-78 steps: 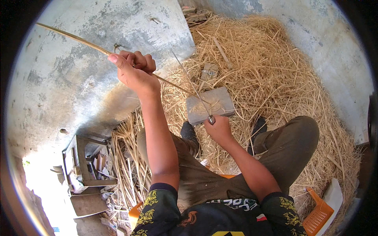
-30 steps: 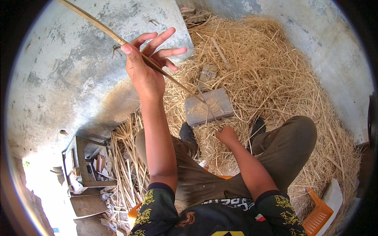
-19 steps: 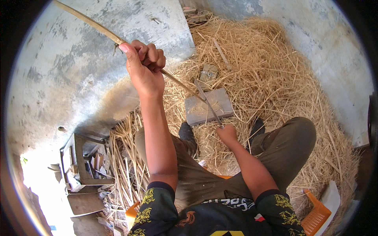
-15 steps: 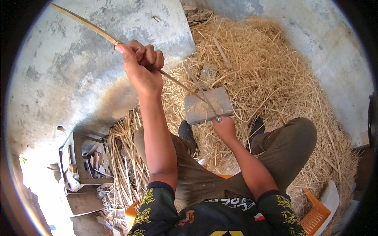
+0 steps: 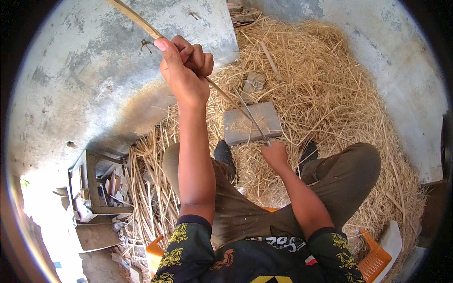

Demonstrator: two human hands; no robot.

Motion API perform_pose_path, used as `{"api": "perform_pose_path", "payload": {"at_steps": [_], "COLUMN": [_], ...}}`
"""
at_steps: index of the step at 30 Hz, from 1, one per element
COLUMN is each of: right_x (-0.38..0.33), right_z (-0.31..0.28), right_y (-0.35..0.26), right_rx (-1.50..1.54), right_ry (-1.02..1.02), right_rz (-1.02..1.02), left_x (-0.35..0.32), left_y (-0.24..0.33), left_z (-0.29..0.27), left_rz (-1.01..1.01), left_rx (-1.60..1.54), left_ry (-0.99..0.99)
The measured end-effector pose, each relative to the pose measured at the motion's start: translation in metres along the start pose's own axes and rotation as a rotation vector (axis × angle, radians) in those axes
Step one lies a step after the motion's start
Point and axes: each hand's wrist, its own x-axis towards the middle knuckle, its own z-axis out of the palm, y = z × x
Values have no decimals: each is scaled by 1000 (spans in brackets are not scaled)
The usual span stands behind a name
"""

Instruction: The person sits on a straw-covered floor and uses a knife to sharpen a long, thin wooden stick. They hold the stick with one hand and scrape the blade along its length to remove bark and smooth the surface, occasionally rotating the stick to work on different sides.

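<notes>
Left hand [image 5: 186, 78] curled round stick [image 5: 134, 18], apparently steadying it; right hand [image 5: 275, 155] clenched on knife [image 5: 254, 120], blade crossing stick over block [image 5: 270, 118], likely for backing.

Blown-out glare [image 5: 43, 214] at lower left

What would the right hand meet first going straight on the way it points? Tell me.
Most likely the grey block, just ahead of the right hand that holds the knife; the hand may be high enough to pass over it, though.
</notes>
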Motion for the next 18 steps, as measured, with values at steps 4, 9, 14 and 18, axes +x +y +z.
{"api": "perform_pose_path", "payload": {"at_steps": [4,9,14,18], "right_x": [-8,4,24,20], "right_z": [-17,23,41,11], "right_y": [-44,13,81,20], "right_rx": [249,199,-67,143], "right_ry": [91,85,97,142], "right_rz": [-173,-72,272,79], "left_x": [3,6,9,14], "left_y": [-2,-5,-5,-5], "left_z": [-6,-14,-14,-24], "left_rz": [-3,21,12,32], "left_rx": [-12,-36,-35,-55], "left_ry": [44,44,43,71]}}
